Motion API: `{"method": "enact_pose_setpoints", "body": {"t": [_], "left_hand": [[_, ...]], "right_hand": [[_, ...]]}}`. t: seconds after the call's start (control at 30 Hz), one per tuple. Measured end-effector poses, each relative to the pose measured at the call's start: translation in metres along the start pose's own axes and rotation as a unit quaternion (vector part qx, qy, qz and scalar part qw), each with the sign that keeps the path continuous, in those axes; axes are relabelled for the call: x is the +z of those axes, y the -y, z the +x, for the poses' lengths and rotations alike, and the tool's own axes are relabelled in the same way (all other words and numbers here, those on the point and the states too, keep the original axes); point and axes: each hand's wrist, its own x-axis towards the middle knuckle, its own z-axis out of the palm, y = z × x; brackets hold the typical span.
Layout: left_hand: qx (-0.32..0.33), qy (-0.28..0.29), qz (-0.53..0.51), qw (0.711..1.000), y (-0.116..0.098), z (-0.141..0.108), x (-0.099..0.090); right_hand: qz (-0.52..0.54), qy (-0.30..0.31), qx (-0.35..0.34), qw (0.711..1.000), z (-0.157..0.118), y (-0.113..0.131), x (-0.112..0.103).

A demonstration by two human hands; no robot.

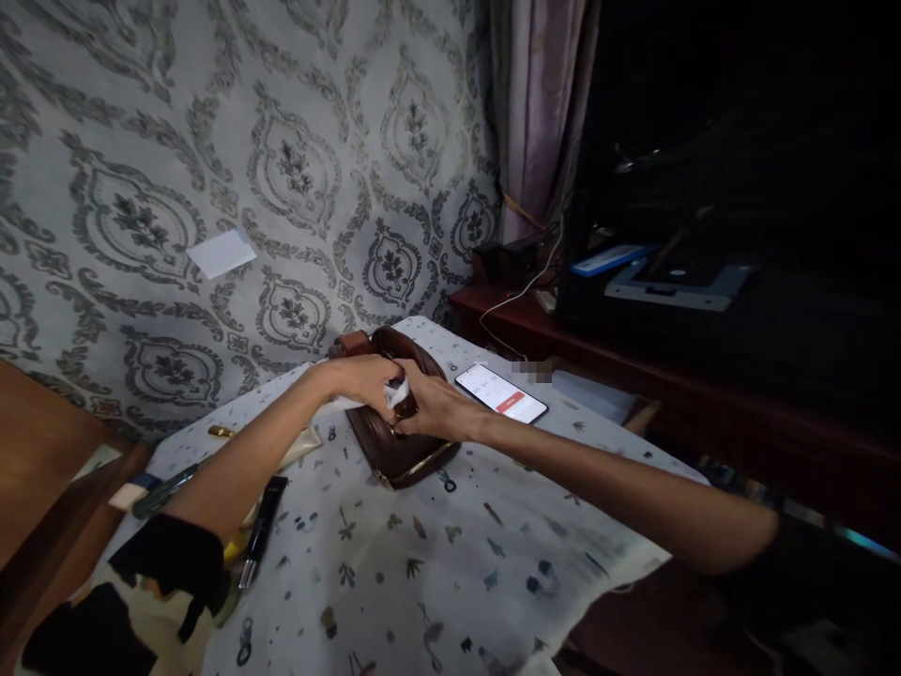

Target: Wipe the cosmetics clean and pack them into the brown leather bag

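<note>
A brown leather bag (404, 457) with a gold zip lies on the patterned cloth. Directly above it, my two hands meet with their fingers curled. My left hand (362, 380) is closed around a crumpled white tissue (398, 391), and part of the white shows between the hands. Beside it, my right hand (436, 406) is also closed, with a small shiny brown thing (406, 409) at its fingers. That brown thing is mostly covered, so its kind cannot be made out. The bag's brown strap (352, 342) shows behind my left wrist.
A lit phone (502, 392) lies right of the bag. Left of it are a black tube (265, 526), a dark green tube (169, 490) and a gold-coloured piece (221, 432). The patterned wall (296, 169) rises behind; a large dark screen (704, 169) stands right.
</note>
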Motion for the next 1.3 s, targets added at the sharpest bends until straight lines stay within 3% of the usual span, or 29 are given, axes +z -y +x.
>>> {"method": "enact_pose_setpoints", "body": {"t": [0.2,0.33,0.57,0.87,0.93,1.07,1.17,1.3], "left_hand": [[0.027,-0.008,-0.121,0.992,0.007,0.001,0.005],[0.01,0.017,-0.111,0.994,0.005,0.003,0.003],[-0.001,0.026,-0.044,0.999,0.003,0.016,0.007],[-0.097,0.053,0.067,0.992,-0.009,0.036,0.015],[-0.089,0.034,0.023,0.995,-0.002,0.035,0.014],[-0.105,-0.062,-0.047,0.991,0.015,0.03,0.008],[-0.146,-0.104,-0.008,0.984,0.02,0.029,0.005],[-0.198,-0.126,0.076,0.969,0.011,0.041,0.009]], "right_hand": [[0.009,-0.211,-0.141,0.967,-0.045,-0.026,0.051],[-0.041,-0.269,-0.217,0.938,-0.058,-0.041,0.073],[-0.035,-0.292,-0.254,0.922,-0.061,-0.051,0.079],[-0.042,-0.271,-0.295,0.915,-0.067,-0.055,0.075],[-0.039,-0.269,-0.301,0.914,-0.066,-0.054,0.074],[-0.032,-0.272,-0.307,0.911,-0.065,-0.053,0.074],[-0.029,-0.27,-0.308,0.912,-0.064,-0.053,0.074],[-0.021,-0.264,-0.307,0.914,-0.064,-0.054,0.075]]}}
